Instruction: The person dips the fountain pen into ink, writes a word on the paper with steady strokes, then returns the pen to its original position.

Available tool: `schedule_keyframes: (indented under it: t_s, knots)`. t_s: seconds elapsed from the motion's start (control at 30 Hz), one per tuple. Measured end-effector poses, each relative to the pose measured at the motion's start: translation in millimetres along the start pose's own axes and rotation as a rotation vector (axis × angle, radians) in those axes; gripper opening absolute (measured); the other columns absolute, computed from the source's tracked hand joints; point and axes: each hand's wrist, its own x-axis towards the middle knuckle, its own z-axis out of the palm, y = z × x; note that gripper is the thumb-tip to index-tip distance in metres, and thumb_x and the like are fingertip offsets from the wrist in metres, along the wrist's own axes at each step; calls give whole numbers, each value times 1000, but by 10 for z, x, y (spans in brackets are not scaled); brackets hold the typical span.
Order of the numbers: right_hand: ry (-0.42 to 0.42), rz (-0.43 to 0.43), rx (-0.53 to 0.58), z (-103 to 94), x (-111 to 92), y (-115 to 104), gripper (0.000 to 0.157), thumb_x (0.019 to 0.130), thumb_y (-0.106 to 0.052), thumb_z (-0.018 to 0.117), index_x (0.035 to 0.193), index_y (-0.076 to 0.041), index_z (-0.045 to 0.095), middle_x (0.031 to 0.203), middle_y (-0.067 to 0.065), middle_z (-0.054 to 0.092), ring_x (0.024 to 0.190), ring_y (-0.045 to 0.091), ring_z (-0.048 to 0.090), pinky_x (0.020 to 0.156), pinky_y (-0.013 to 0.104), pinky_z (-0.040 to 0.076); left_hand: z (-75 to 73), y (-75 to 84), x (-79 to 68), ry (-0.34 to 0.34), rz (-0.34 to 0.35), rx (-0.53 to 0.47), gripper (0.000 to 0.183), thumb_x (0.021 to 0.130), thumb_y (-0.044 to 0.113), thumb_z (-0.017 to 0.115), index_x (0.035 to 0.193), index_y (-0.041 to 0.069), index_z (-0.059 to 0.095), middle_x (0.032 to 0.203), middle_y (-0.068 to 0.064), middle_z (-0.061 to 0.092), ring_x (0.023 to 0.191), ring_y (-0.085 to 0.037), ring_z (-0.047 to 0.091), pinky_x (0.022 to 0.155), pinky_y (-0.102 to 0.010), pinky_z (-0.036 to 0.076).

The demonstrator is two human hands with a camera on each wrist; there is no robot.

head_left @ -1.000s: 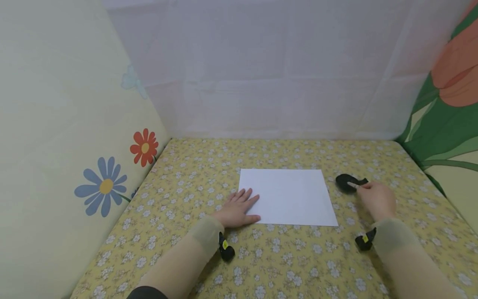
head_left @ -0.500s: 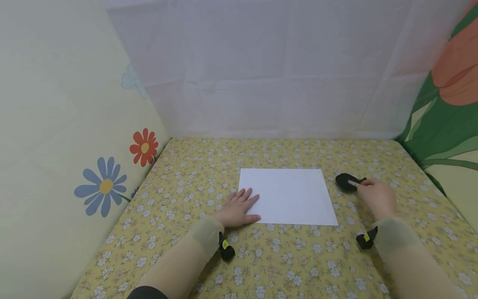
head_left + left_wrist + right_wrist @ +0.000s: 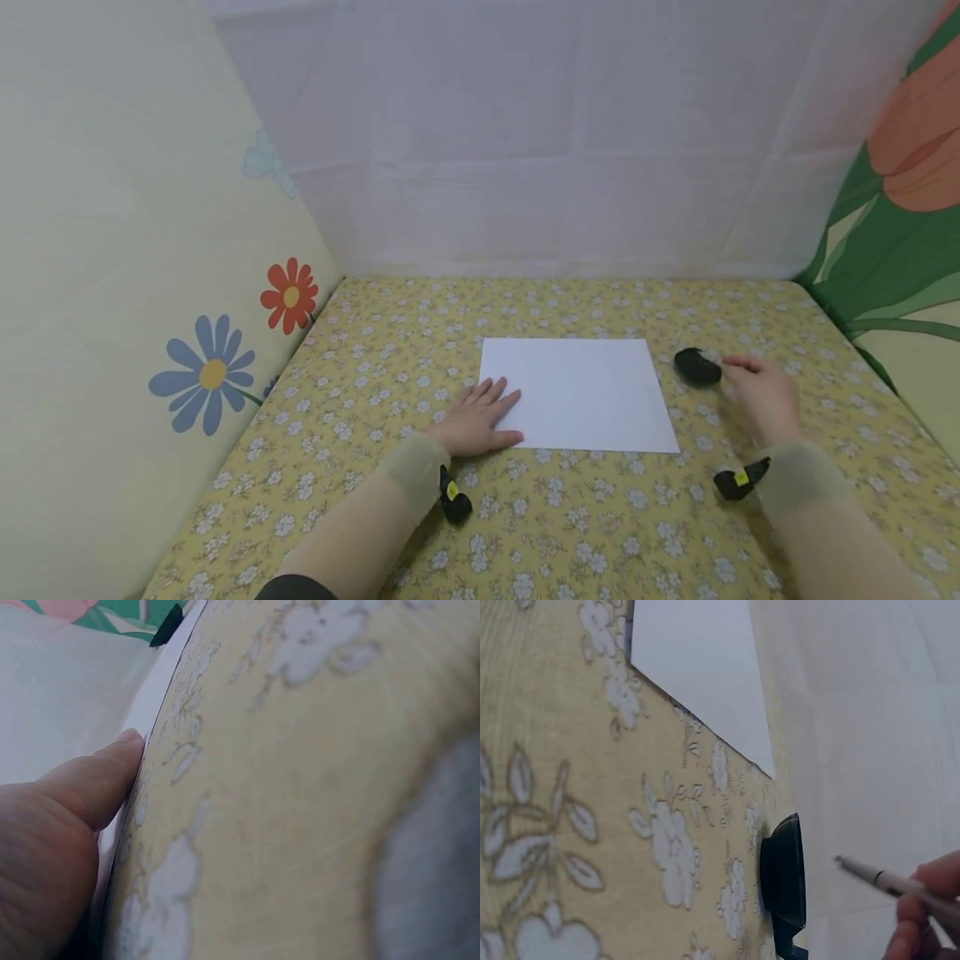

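In the head view my left hand [image 3: 476, 417] lies with spread fingers on the left edge of a white sheet of paper [image 3: 592, 400]. The left wrist view shows its thumb [image 3: 97, 776] resting along the paper's edge [image 3: 161, 686]. Right of the sheet, my right hand [image 3: 765, 396] pinches a slim pale pen-shaped stick [image 3: 900, 885] with a dark band and a dark tip. That tip is held in the air above a small black dish [image 3: 784, 874] with a short handle, apart from it. From the head, the same dish [image 3: 696, 368] lies left of the fingertips.
A yellow cloth [image 3: 570, 533] with white flowers covers the table. A pale hanging sheet [image 3: 525, 167] closes off the back. Panels with printed flowers [image 3: 213, 375] stand at the left and right sides. Each wrist wears a black band with a small camera [image 3: 735, 482].
My right hand has drawn slightly right, and the stick's tip has come away from over the dish's hollow. The left hand and the paper stay still.
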Motion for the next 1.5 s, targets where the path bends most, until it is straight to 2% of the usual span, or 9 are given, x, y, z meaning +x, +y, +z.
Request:
schedule_keyframes:
  t_s: [0.17, 0.37, 0.6, 0.7, 0.83, 0.93, 1.2, 1.37, 1.5]
  knots:
    - [-13, 3, 181, 23, -22, 7, 69, 94, -57, 47, 145, -10, 43, 149, 17, 36, 131, 37, 36, 98, 57, 36, -11, 2, -2, -4, 1, 8, 79, 93, 67, 36, 156, 26, 12, 161, -2, -5, 147, -22, -8, 117, -47, -6]
    - [55, -46, 269, 97, 1, -42, 63, 94, -55, 49, 138, -10, 51, 126, 4, 52, 109, 16, 50, 99, 46, 39, -30, 12, -8, -12, 0, 11, 77, 94, 66, 37, 156, 27, 10, 161, -1, -5, 147, -22, -7, 117, -46, -4]
    - [-74, -169, 385, 128, -16, -56, 57, 95, -48, 52, 134, -7, 51, 143, 10, 37, 119, 18, 43, 103, 43, 32, -53, 33, -19, -6, 8, 14, 77, 95, 64, 39, 156, 26, 13, 161, -3, -2, 147, -24, -4, 117, -48, -1]
    - [-60, -150, 423, 164, -17, -72, 51, 91, -45, 61, 127, -9, 55, 136, 5, 45, 116, 12, 45, 101, 36, 35, -63, 44, -24, 1, 11, 15, 77, 95, 63, 39, 156, 24, 14, 161, -4, -1, 147, -25, -3, 117, -48, -1]
    - [17, -103, 385, 241, -38, -104, 41, 89, -47, 64, 113, -15, 59, 114, -5, 51, 102, 12, 49, 88, 32, 42, -67, 50, -31, 3, 12, 23, 76, 95, 64, 39, 156, 24, 15, 161, -5, 0, 147, -26, -2, 117, -49, 0]
    - [43, -118, 393, 314, -58, -138, 35, 91, -45, 63, 106, -13, 58, 111, -3, 50, 98, 16, 49, 82, 31, 44, -73, 54, -38, 2, 13, 19, 76, 95, 63, 39, 156, 24, 15, 161, -5, 0, 147, -26, -2, 117, -49, 0]
    - [-7, -118, 515, 525, -92, -270, 44, 94, -36, 62, 124, -4, 63, 112, -5, 53, 98, 15, 52, 89, 34, 43, -104, 76, -57, 0, 12, 13, 76, 96, 61, 41, 156, 23, 16, 161, -6, 1, 147, -27, -1, 117, -49, 1]
    - [-78, -188, 665, 671, -104, -307, 36, 94, -28, 64, 115, 2, 65, 96, 1, 65, 87, 13, 59, 80, 25, 48, -111, 89, -58, -3, 9, 18, 76, 95, 61, 41, 156, 23, 16, 161, -6, 1, 147, -27, -1, 117, -49, 0]
    - [-141, -231, 734, 771, -118, -337, 31, 92, -26, 67, 109, 0, 62, 94, 3, 63, 88, 16, 58, 82, 27, 48, -110, 94, -58, -7, 8, 14, 76, 95, 62, 40, 156, 23, 15, 161, -5, 0, 147, -26, -2, 117, -49, -1]
